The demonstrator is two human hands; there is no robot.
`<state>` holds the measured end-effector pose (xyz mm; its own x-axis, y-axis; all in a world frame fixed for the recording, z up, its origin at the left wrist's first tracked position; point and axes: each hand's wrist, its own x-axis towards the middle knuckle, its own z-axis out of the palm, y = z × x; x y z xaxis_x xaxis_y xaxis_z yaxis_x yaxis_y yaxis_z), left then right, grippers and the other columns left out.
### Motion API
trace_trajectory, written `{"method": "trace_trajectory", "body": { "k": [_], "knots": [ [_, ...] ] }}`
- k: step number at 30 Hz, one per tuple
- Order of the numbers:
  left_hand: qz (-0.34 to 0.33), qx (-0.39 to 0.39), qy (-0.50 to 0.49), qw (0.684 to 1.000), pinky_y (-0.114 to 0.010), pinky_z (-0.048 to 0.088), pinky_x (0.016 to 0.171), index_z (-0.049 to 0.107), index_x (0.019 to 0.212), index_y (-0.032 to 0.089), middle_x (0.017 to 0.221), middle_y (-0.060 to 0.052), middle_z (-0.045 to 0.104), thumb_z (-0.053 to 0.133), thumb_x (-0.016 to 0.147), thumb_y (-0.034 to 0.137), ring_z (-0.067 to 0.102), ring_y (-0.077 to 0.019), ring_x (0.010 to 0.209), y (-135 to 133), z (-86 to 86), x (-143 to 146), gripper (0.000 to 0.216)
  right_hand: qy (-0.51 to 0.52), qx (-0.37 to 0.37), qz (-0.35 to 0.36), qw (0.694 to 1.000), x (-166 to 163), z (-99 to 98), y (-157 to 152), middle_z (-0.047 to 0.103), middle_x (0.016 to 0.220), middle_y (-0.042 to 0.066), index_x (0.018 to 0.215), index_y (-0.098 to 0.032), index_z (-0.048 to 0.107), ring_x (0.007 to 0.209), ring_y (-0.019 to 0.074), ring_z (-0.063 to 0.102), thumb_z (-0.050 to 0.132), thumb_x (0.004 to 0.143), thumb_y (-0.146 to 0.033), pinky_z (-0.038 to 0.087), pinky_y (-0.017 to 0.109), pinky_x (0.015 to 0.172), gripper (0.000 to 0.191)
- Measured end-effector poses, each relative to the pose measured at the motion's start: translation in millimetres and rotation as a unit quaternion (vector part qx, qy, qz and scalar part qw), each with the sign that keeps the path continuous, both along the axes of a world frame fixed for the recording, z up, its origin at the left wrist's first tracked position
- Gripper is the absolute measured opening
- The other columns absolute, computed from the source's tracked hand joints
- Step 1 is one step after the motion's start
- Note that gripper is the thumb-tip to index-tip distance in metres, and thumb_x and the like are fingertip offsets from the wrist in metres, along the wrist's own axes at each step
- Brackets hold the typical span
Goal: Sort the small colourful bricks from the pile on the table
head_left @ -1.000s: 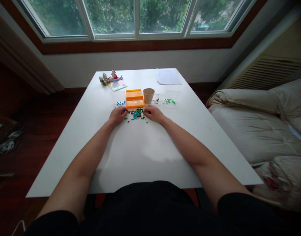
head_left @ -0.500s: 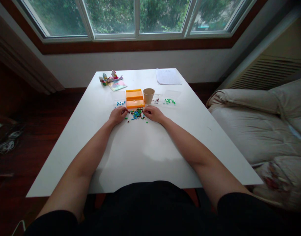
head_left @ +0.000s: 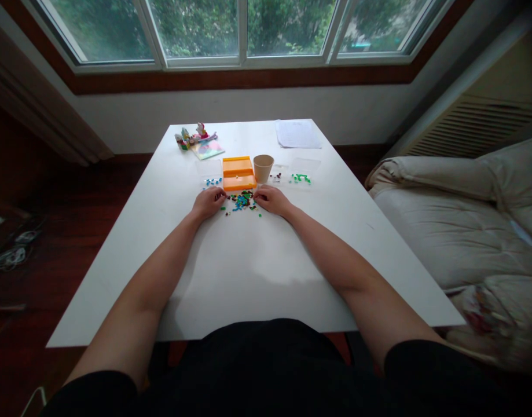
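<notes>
A loose pile of tiny toy bricks (head_left: pixel 242 201) in blue, green, brown and yellow lies on the white table between my hands. At its left edge rests my left hand (head_left: pixel 208 202), fingers curled inward with the tips together. My right hand (head_left: pixel 272 200) sits at the pile's right edge, thumb and fingers pinched. Whatever is between the fingertips of either hand is too small to make out. Just beyond the pile lies an open orange tray (head_left: pixel 239 165) with a small yellowish piece or two in it. A brown paper cup (head_left: pixel 263 168) stands against its right side.
A clear box (head_left: pixel 210 168) with blue pieces is left of the tray. Right of the cup are a clear container of brown and whitish pieces and another clear box (head_left: pixel 307 167) with green pieces. Small figures (head_left: pixel 196 138) and paper sheets (head_left: pixel 298 134) lie at the far edge.
The view has tilted very slightly. Both hands stay at the pile's edges, with no clear shift of the bricks.
</notes>
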<state>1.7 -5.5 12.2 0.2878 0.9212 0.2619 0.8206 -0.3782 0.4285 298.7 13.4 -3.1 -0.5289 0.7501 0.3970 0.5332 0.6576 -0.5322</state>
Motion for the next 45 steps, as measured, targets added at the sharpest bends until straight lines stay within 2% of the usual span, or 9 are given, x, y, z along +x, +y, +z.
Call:
{"method": "trace_trajectory", "body": {
  "k": [18, 45],
  "knots": [
    [0.005, -0.002, -0.01, 1.0, -0.032, 0.044, 0.073, 0.075, 0.097, 0.021, 0.089, -0.006, 0.066, 0.058, 0.09, 0.03, 0.056, -0.0193, 0.078, 1.4, -2.5, -0.5, 0.02, -0.004, -0.01, -0.007, 1.0, -0.9, 3.3, -2.7, 0.065, 0.087, 0.006, 0.092, -0.018, 0.076, 0.079, 0.0179, 0.055, 0.06, 0.087, -0.024, 0.039, 0.029, 0.073, 0.018],
    [-0.005, 0.007, 0.003, 1.0, -0.031, 0.045, 0.073, 0.074, 0.098, 0.022, 0.091, -0.005, 0.067, 0.057, 0.09, 0.03, 0.058, -0.019, 0.08, 2.0, -3.0, -1.6, 0.02, 0.004, 0.009, 0.003, 1.0, 0.9, -3.8, 2.3, 0.065, 0.086, 0.005, 0.09, -0.02, 0.075, 0.076, 0.0167, 0.056, 0.061, 0.086, -0.023, 0.041, 0.027, 0.072, 0.015]
  ]
}}
